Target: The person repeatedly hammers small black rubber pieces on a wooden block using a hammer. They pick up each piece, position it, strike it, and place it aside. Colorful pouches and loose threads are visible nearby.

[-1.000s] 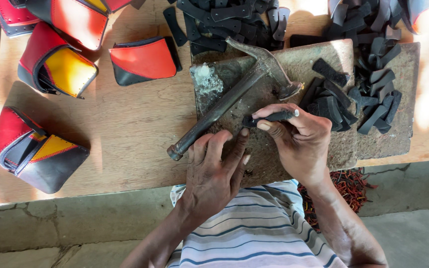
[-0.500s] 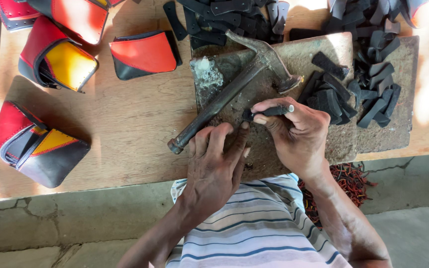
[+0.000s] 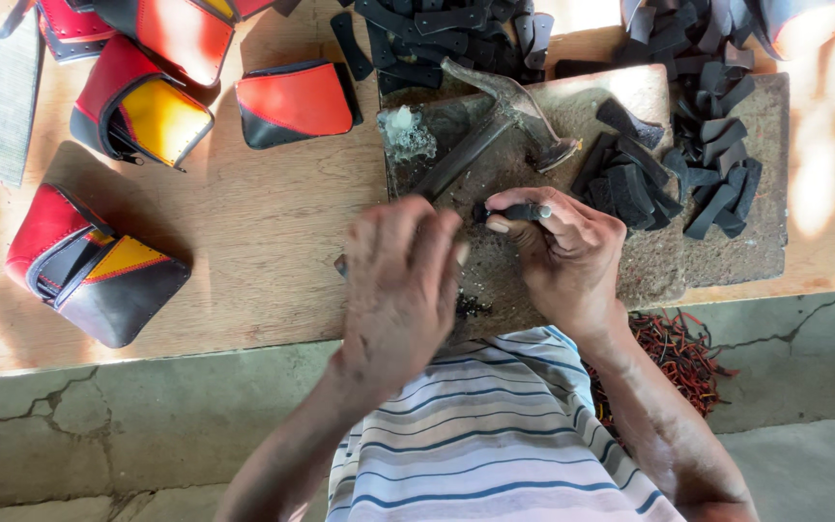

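Observation:
My right hand [image 3: 567,253] pinches a small black strap piece [image 3: 516,210] with a metal stud at its tip, held over a stained stone slab [image 3: 630,280]. A steel claw hammer [image 3: 495,130] lies slantwise on the slab, its head towards the far right. My left hand [image 3: 400,290] is blurred and lies over the near end of the hammer's handle, fingers together. Whether it grips the handle is unclear. A small heap of black strap pieces [image 3: 630,179] sits on the slab beside my right hand.
Red, yellow and black pouches [image 3: 89,266] [image 3: 152,116] [image 3: 292,101] lie on the wooden bench [image 3: 244,232] to the left. More black straps [image 3: 446,34] [image 3: 717,106] are heaped along the far side. Red cords [image 3: 674,353] lie below the bench edge.
My left hand has lifted off the slab and moved up and left over the hammer's handle end. My right hand keeps the strap piece in about the same spot.

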